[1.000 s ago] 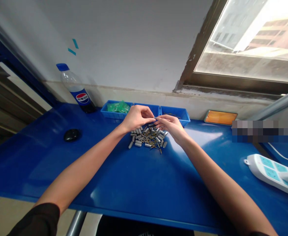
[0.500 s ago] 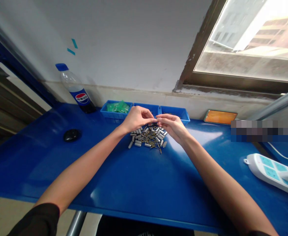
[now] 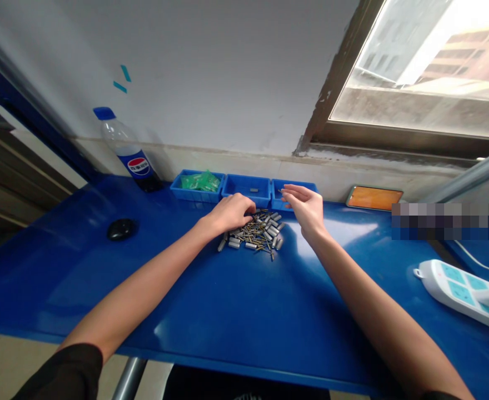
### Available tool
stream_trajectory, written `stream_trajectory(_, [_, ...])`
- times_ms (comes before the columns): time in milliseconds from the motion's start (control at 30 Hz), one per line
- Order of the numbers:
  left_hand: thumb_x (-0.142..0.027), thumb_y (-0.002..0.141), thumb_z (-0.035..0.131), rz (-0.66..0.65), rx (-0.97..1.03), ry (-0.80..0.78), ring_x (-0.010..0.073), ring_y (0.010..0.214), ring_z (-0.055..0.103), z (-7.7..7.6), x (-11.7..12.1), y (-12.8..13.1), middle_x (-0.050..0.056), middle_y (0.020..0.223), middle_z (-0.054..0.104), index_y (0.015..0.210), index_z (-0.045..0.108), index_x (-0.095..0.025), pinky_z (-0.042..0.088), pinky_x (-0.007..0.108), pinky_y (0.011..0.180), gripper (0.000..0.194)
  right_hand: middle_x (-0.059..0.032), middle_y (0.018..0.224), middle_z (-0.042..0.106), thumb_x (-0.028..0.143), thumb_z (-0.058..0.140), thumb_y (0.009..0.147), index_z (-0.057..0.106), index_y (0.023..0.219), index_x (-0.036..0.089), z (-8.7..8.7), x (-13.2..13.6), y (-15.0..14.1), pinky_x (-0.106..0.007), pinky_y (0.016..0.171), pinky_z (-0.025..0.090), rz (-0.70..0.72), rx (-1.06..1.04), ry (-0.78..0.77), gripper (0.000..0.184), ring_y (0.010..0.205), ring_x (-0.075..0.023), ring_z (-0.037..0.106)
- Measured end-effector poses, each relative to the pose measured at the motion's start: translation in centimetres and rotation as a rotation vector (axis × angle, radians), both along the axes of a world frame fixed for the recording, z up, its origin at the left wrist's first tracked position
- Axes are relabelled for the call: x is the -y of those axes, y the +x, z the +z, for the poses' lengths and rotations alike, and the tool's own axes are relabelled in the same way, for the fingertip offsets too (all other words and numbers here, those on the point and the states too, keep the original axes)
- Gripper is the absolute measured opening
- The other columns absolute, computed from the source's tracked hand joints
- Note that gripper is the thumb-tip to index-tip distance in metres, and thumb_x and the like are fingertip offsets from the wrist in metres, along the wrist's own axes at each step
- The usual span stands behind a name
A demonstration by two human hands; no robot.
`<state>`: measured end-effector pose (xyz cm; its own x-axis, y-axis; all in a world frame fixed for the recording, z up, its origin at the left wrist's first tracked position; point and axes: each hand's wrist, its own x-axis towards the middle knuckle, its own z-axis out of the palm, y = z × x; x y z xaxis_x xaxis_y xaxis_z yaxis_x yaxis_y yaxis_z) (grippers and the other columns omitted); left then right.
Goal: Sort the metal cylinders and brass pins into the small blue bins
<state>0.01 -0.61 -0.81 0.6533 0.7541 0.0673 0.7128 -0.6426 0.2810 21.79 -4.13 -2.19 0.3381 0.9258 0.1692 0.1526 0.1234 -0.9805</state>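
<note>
My left hand (image 3: 233, 213) reaches down onto the back left of a mixed pile on the blue table. Its fingers are curled and closed at the pieces, and what is in them is hidden. Short silver cylinders (image 3: 250, 245) and thin brass-coloured screw-like pins (image 3: 261, 240) make up the pile. Over the right blue bin (image 3: 278, 205) my right hand (image 3: 307, 206) is raised, thumb and fingers pinched together. A tiny piece seems to show at its fingertips, too small to name. One silver cylinder (image 3: 254, 190) lies in the middle blue bin (image 3: 244, 180).
Green plastic packets (image 3: 203, 181) fill the left blue bin (image 3: 178, 191). A cola bottle (image 3: 134, 158) and a black computer mouse (image 3: 121, 229) stand to the left. On the right are a phone (image 3: 375, 198) leaning on the wall and a white power strip (image 3: 448, 283).
The hands were together above the pile and have parted. My left hand dropped to the pile's left side; my right moved right, over the right bin. The middle bin's cylinder is now visible.
</note>
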Motion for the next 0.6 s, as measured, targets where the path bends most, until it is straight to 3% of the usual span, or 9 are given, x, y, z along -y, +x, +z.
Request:
stream_trajectory(133, [-0.018, 0.085, 0.066, -0.007, 0.009, 0.007, 0.0235, 0.087, 0.074, -0.46, 0.23, 0.46, 0.008, 0.096, 0.080, 0.097, 0.079, -0.021, 0.052, 0.030, 0.073, 0.018, -0.0136, 0.113, 0.080, 0.030, 0.069, 0.075, 0.078, 0.110, 0.016, -0.15, 0.06, -0.15, -0.034, 0.070, 0.059, 0.029, 0.008, -0.011, 0.039, 0.087, -0.0232, 0.076])
stream_trajectory(433, [-0.011, 0.080, 0.062, 0.001, 0.026, 0.026, 0.0250, 0.093, 0.074, -1.05, 0.51, 0.95, 0.010, 0.101, 0.079, 0.102, 0.077, -0.018, 0.053, 0.030, 0.076, 0.027, -0.0113, 0.105, 0.081, 0.033, 0.069, 0.075, 0.079, 0.098, 0.018, -0.24, 0.09, -0.57, -0.032, 0.067, 0.056, 0.068, -0.013, -0.046, 0.029, 0.082, -0.0210, 0.075])
stream_trajectory(600, [-0.009, 0.079, 0.062, 0.013, 0.091, 0.017, 0.0234, 0.086, 0.074, -0.98, 0.44, 0.93, 0.010, 0.096, 0.079, 0.106, 0.077, -0.017, 0.052, 0.029, 0.073, 0.032, -0.0098, 0.102, 0.080, 0.033, 0.069, 0.075, 0.078, 0.094, 0.019, -0.21, 0.23, -0.71, -0.032, 0.067, 0.055, 0.082, -0.022, -0.049, 0.025, 0.079, -0.0198, 0.073])
